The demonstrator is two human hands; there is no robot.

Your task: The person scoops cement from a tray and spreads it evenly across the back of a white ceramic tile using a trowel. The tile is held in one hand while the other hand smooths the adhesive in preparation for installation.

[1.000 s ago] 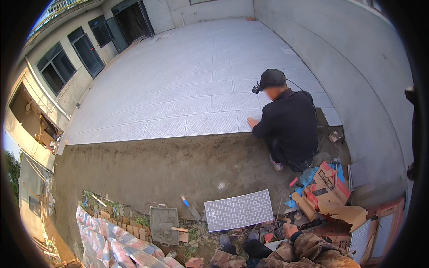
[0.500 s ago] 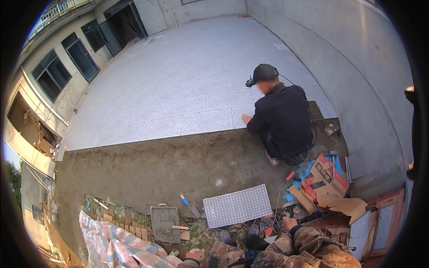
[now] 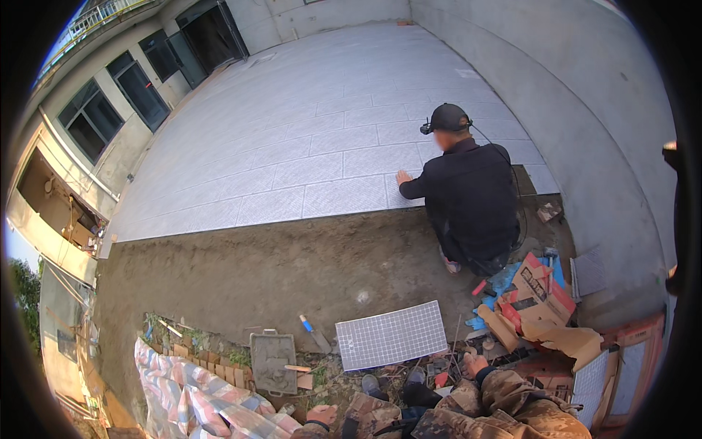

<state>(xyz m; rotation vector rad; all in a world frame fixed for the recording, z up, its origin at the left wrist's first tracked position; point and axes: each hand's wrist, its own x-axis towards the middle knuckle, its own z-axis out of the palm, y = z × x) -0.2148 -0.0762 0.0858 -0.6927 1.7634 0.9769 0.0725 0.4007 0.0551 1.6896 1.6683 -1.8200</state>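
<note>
My left hand (image 3: 322, 415) is at the lower edge near my left knee, fingers curled in, nothing visible in it. Over my right knee, my right hand (image 3: 475, 364) is loosely closed, with no object showing in it. Both sleeves are camouflage-patterned. In front of my shoes lies a light grey gridded tile (image 3: 391, 336). Left of it rests a trowel (image 3: 313, 333) with a blue handle. Further left, a grey mortar tray (image 3: 273, 362) has a wooden-handled tool (image 3: 298, 368) at its edge.
A co-worker (image 3: 468, 190) in black squats ahead, a hand on the laid paving tiles (image 3: 307, 175). Bare mortar bed (image 3: 241, 285) lies between us. Torn cardboard (image 3: 537, 293) and a red-handled mallet (image 3: 479, 287) are at right. Striped sheeting (image 3: 197, 395) covers the lower left.
The view has shifted slightly to the right. The co-worker's hand has moved farther onto the tiles. My hands have stayed nearly where they were.
</note>
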